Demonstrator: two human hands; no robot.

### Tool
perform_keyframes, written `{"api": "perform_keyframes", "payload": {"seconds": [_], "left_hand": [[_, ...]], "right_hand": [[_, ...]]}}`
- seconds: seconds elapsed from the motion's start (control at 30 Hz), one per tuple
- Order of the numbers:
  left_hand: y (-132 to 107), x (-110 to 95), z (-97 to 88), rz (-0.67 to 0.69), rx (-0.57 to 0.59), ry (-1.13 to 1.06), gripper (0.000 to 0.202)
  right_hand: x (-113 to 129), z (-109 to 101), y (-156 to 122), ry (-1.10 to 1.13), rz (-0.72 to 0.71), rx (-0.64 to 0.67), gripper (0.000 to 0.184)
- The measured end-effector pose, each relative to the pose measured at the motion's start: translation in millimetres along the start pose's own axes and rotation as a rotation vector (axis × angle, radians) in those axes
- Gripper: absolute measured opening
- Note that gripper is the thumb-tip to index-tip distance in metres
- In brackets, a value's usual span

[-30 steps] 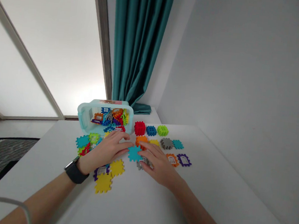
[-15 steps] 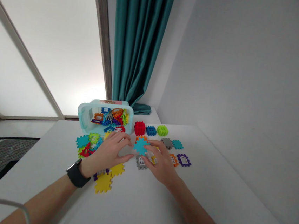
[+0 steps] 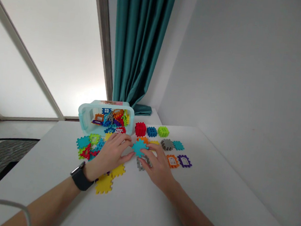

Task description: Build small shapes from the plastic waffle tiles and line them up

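A turquoise interlocking plastic tile point(image 3: 139, 147) with toothed edges is held up between my two hands above the table. My right hand point(image 3: 158, 165) pinches its right side with thumb and fingers. On the other side, the curved fingertips of my left hand point(image 3: 113, 150) meet the tile's left edge; a dark watch is on that wrist. Beneath the tile lies a grey window tile point(image 3: 140, 164), partly hidden. An orange tile point(image 3: 144, 139) shows just behind it, and a yellow tile point(image 3: 154, 142) peeks out beyond my right fingers.
A pale blue bin point(image 3: 86, 119) on its side holds many tiles. Red point(image 3: 140, 129), blue point(image 3: 152, 131) and green point(image 3: 163, 131) stacks stand behind. Grey point(image 3: 167, 144), orange point(image 3: 172, 161) and purple point(image 3: 185, 161) tiles lie right; yellow tiles point(image 3: 104, 184) and a mixed group point(image 3: 83, 142) lie left.
The turquoise tile and my right hand have shifted slightly left, bringing the tile to my left fingertips. More of the orange window tile on the right now shows.
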State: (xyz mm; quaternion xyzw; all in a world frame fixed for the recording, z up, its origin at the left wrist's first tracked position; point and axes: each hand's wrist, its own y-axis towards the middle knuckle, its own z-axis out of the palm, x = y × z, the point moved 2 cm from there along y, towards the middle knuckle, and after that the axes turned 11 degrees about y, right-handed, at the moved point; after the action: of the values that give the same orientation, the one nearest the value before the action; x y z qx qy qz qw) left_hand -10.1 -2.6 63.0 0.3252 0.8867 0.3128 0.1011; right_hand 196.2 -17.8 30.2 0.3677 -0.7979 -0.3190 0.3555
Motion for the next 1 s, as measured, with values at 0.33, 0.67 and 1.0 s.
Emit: {"api": "perform_keyframes", "payload": {"seconds": [0.33, 0.67, 1.0], "left_hand": [[0.5, -3.1, -3.5, -0.045, -0.043, -0.048, 0.035], [-1.0, -4.0, -0.1, -0.044, -0.027, -0.015, 0.042], [-4.9, -8.5, 6.6, 0.0, -0.028, -0.031, 0.047]], "right_hand": [[-4.4, -3.2, -2.0, 0.002, -0.006, -0.015, 0.023], [-2.3, -3.7, 1.5, 0.029, -0.003, 0.041, 0.018], [-12.9, -18.2, 6.2, 0.156, 0.006, 0.267, 0.029]]}}
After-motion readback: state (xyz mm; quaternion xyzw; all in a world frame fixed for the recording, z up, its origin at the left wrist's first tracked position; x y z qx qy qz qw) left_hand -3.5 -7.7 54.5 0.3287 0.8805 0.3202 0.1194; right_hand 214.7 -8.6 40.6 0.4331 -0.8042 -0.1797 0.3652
